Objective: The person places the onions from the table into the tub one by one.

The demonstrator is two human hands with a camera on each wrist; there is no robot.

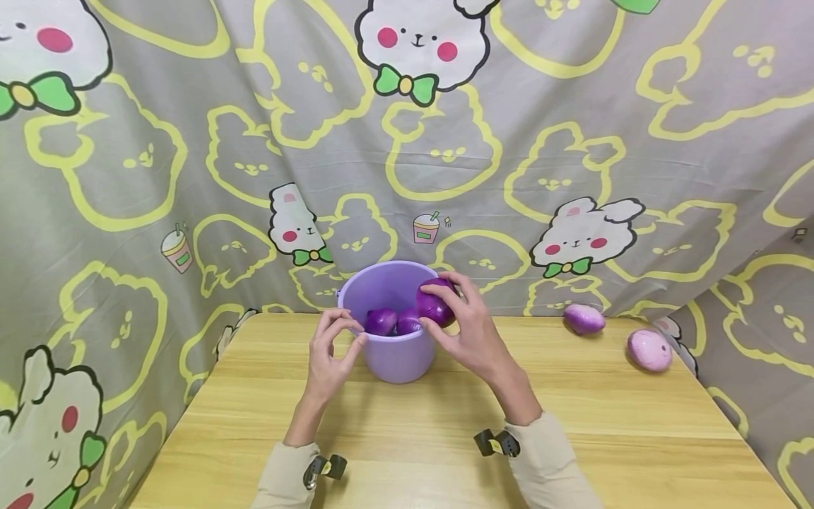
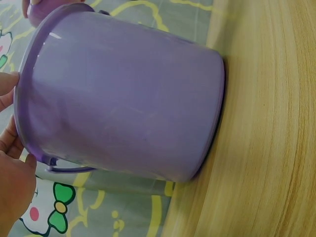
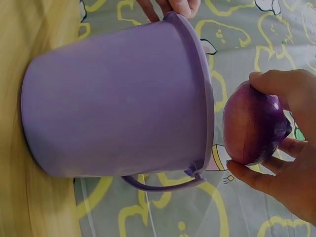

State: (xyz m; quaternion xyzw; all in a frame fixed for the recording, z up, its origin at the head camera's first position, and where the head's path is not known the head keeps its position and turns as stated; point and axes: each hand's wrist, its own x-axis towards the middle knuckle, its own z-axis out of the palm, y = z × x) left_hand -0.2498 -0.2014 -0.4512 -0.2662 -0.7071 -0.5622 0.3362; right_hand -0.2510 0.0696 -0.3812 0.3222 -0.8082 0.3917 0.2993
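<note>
A purple onion [image 3: 256, 123] is held between the thumb and fingers of my right hand [image 1: 469, 329], just above the right side of the lilac bucket's rim. The bucket [image 1: 399, 359] stands upright on the table, its thin handle [image 3: 163, 186] hanging down at one side. At the rim's left side, my left hand [image 1: 331, 357] pinches the edge between thumb and fingers. Inside the bucket lie an onion [image 1: 381, 322] and, beside it, a second onion [image 1: 409, 322]; anything deeper is hidden by the wall.
Toward the table's back right lie a pinkish-purple onion [image 1: 584, 319] and a paler onion [image 1: 650, 350]. The wooden table [image 1: 407, 438] runs back to a grey patterned curtain [image 1: 445, 177], which also hangs at both sides.
</note>
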